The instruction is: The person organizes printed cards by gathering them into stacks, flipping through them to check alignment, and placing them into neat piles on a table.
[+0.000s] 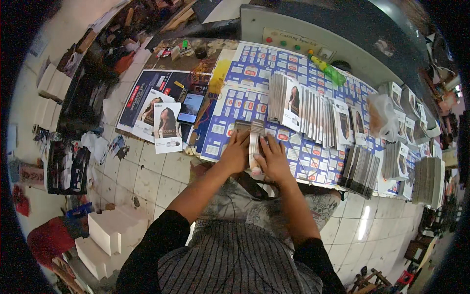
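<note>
My left hand and my right hand rest at the near edge of a table covered with blue printed sheets. Between them is a narrow pale printed piece, a carton or stack of cards, that extends slightly past the edge. Left fingers lie flat along its left side, partly over a dark flat piece. On its right side, my right fingers are spread, with the thumb near the piece. Just beyond my right hand stands a long row of white printed cartons, packed closely on edge.
To the left lie two printed cartons and a phone. A green bottle, a plastic bag and more stacks occupy the right side. A grey machine borders the far edge. White blocks sit on the floor at lower left.
</note>
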Motion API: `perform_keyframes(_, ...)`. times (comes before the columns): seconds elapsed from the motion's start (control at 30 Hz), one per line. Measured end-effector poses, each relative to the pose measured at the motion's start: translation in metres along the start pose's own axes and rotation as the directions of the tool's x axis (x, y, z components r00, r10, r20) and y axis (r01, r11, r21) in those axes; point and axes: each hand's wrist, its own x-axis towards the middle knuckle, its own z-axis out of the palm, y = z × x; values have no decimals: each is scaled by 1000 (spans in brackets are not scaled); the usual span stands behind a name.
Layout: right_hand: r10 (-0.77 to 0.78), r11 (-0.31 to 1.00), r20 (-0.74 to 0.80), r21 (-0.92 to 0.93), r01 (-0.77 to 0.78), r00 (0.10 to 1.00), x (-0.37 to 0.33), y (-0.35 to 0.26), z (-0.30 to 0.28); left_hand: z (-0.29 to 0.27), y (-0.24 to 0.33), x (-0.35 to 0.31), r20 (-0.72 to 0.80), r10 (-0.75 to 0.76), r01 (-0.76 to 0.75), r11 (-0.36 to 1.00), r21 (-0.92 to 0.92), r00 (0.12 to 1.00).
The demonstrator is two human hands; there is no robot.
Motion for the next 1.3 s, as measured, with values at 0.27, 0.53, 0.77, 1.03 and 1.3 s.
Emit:
perform_keyframes(0.27, -49, 996, 42, -78, 52, 998, 31, 8, 12, 0, -29, 8, 181, -157, 239, 680, -693, 971)
perform_keyframes(0.53, -62, 991, 55, -117, 68, 997, 45, -2, 21, -26, -69, -22, -34, -112, 111, 993, -33, 993)
perform_keyframes(0.77, -96, 982, 90, -151, 109, 991, 49, -9, 35, -15, -76, -26, 9, -176, 175, 969, -176, 984)
perform_keyframes(1.03, -132, 984, 0, -117, 131, 991, 49, 1, 38, -40, -82, -25, 219, -69, 118, 968, -221, 973)
perform_keyframes(1.3, -150, 983, -5, -107, 149, 989, 49, -2, 35, -43, -81, -27, 282, -41, 93, 980, -174, 959)
